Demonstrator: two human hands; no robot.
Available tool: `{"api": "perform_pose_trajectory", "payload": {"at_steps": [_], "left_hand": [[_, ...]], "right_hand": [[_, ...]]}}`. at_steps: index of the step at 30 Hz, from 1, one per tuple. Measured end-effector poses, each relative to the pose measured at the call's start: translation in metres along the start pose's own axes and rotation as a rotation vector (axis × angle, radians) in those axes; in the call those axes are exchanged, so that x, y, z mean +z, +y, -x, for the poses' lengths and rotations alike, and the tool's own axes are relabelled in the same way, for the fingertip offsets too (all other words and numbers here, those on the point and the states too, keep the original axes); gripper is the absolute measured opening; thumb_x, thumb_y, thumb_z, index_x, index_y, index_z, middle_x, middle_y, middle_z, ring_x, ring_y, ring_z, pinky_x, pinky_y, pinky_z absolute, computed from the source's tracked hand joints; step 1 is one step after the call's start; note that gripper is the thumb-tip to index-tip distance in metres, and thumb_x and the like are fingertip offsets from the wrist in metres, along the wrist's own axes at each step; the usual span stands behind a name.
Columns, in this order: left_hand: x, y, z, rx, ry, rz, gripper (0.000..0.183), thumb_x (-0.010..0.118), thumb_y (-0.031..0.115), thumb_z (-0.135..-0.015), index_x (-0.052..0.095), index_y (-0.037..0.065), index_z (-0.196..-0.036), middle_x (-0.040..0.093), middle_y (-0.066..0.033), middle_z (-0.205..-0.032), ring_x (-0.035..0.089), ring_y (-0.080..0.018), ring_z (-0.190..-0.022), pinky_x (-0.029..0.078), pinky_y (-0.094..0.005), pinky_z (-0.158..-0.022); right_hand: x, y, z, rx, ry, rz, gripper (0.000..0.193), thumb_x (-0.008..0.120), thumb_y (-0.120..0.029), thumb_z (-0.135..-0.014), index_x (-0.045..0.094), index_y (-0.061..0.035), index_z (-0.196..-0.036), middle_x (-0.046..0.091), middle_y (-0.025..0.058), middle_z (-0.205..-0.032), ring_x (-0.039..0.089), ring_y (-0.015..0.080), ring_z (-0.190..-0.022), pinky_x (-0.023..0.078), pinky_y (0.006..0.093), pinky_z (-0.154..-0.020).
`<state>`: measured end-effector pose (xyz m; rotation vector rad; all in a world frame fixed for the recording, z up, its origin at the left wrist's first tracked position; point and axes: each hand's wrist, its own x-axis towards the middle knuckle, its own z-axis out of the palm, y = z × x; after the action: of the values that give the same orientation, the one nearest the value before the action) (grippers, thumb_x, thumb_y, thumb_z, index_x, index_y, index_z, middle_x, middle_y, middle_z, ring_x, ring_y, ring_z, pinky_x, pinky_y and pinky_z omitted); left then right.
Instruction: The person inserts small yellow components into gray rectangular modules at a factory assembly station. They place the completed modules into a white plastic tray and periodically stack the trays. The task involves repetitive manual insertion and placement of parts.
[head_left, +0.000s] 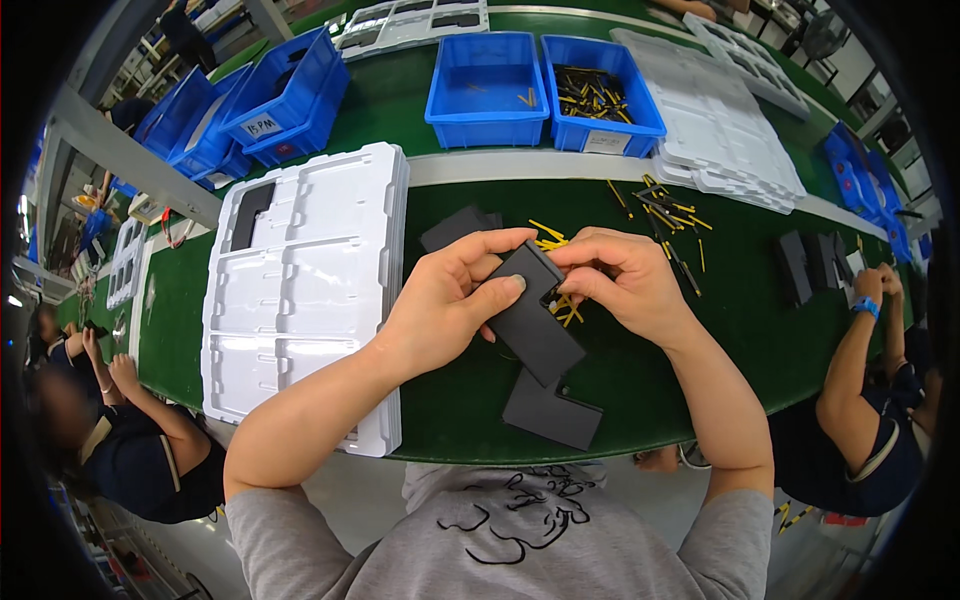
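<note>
Flat dark grey foam block (pixel 533 318) gripped by left hand (pixel 450 300) and right hand (pixel 620 280) above green conveyor belt (pixel 640 350).
Right blue plastic bin (pixel 640 120) holds yellow-and-black pins (pixel 590 95); the neighbouring blue bin (pixel 487 112) holds few.

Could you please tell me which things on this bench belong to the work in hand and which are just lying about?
In use:
left hand and right hand, both on the black part
yellow-tipped pins at that part

Lying about:
second black part
white trays
blue bins
loose pins
</note>
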<state>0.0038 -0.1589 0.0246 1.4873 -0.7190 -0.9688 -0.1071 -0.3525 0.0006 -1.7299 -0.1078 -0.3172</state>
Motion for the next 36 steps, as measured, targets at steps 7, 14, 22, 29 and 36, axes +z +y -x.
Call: {"api": "perform_pose_trajectory", "payload": {"at_steps": [7, 14, 22, 29, 36], "left_hand": [[-0.005, -0.002, 0.0, -0.032, -0.066, 0.088, 0.04, 0.056, 0.005, -0.093, 0.05, 0.007, -0.132, 0.067, -0.0049, -0.108, 0.061, -0.0053, -0.085, 0.046, -0.0185, -0.054], [-0.09, 0.028, -0.013, 0.3, 0.493, -0.052, 0.037, 0.054, 0.016, -0.095, 0.056, 0.015, -0.132, 0.063, 0.004, -0.098, 0.056, -0.0032, -0.078, 0.042, -0.0175, -0.062], [-0.17, 0.012, -0.013, -0.151, 0.83, -0.771, 0.035, 0.071, 0.028, -0.083, 0.063, 0.002, -0.105, 0.066, -0.0069, -0.09, 0.058, -0.01, -0.073, 0.046, -0.0252, -0.066], [-0.196, -0.026, -0.026, 0.14, 0.893, -1.015, 0.028, 0.071, 0.031, -0.08, 0.067, 0.006, -0.094, 0.064, -0.014, -0.088, 0.063, -0.0308, -0.085, 0.049, -0.0362, -0.076], [-0.155, -0.018, -0.034, 0.191, 1.012, -1.269, 0.014, 0.07, 0.028, -0.081, 0.068, 0.015, -0.087, 0.058, -0.0078, -0.091, 0.06, -0.028, -0.09, 0.049, -0.042, -0.071]], "right_hand": [[-0.005, -0.006, 0.001, -0.041, -0.042, 0.097, 0.013, 0.071, -0.003, -0.08, 0.068, 0.0003, -0.092, 0.063, 0.004, -0.079, 0.059, 0.0092, -0.069, 0.044, 0.0224, -0.061], [-0.106, -0.011, 0.022, 0.369, 0.075, 0.47, 0.014, 0.074, -0.006, -0.075, 0.067, -0.0006, -0.085, 0.066, 0.0035, -0.072, 0.06, 0.0092, -0.067, 0.047, 0.0254, -0.063], [-0.109, -0.018, 0.029, 0.711, 0.051, 1.039, 0.018, 0.078, -0.015, -0.068, 0.064, -0.0054, -0.073, 0.065, 0.0074, -0.067, 0.063, 0.0225, -0.064, 0.048, 0.0347, -0.061], [-0.1, -0.011, 0.023, 0.558, -0.059, 1.033, 0.008, 0.069, -0.011, -0.072, 0.064, -0.0042, -0.074, 0.066, 0.0106, -0.069, 0.065, 0.0246, -0.068, 0.048, 0.0371, -0.063], [-0.085, -0.019, 0.025, 0.569, -0.029, 0.772, 0.005, 0.058, -0.002, -0.079, 0.055, 0.0017, -0.077, 0.059, 0.0108, -0.062, 0.062, 0.0184, -0.054, 0.047, 0.0325, -0.05]]}}
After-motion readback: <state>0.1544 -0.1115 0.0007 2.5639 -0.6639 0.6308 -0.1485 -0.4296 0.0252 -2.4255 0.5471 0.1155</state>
